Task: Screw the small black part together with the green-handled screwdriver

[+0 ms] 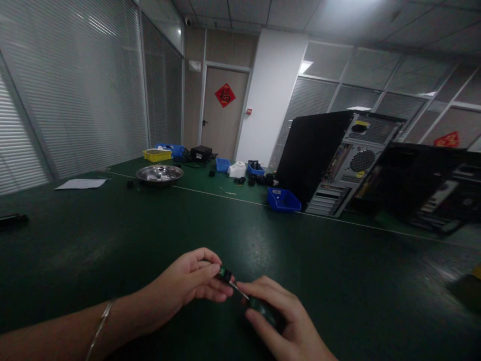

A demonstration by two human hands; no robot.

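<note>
Between the thumb and fingers of my left hand is a small black piece with a green part, perhaps a circuit board; its exact kind I cannot make out. My right hand is wrapped round the dark handle of a screwdriver. The thin metal shaft points up and left, and its tip meets the end of the small piece, though I cannot tell whether it is inside or only touching. Both hands are above the near part of the green table.
A blue bin stands beside a black computer tower at the right. Further back are a steel bowl, a yellow tray and a white device. Paper lies at the left, with a dark object nearer me.
</note>
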